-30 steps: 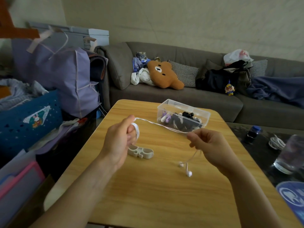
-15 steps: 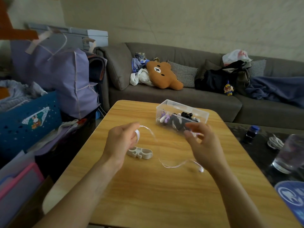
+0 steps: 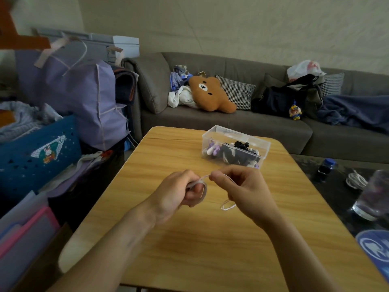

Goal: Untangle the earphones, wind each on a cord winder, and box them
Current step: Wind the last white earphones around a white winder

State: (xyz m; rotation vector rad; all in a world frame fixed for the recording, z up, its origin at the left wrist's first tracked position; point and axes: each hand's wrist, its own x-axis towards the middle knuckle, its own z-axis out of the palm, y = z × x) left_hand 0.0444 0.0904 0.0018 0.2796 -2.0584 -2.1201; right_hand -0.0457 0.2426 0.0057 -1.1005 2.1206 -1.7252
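Note:
Over the wooden table (image 3: 189, 245), my left hand (image 3: 179, 192) grips a coil of white earphone cord (image 3: 203, 187) wound around its fingers. My right hand (image 3: 242, 186) pinches the same cord just right of the coil, fingers curled. A loose loop of cord (image 3: 227, 205) hangs below the right hand. The white cord winder that lay on the table is hidden behind my left hand. A clear plastic box (image 3: 235, 148) at the table's far side holds black, white and purple wound earphones.
A grey sofa (image 3: 252, 127) with a brown bear cushion (image 3: 210, 95) stands behind the table. Bags and a blue basket (image 3: 37, 152) crowd the left side. On the dark table to the right stand a glass (image 3: 374, 194), a small bottle (image 3: 325, 167) and a coiled cable (image 3: 355, 180).
My right hand moved left and close to the left hand, taking up the slack. The cord between the hands is now very short and the earbuds have left the table.

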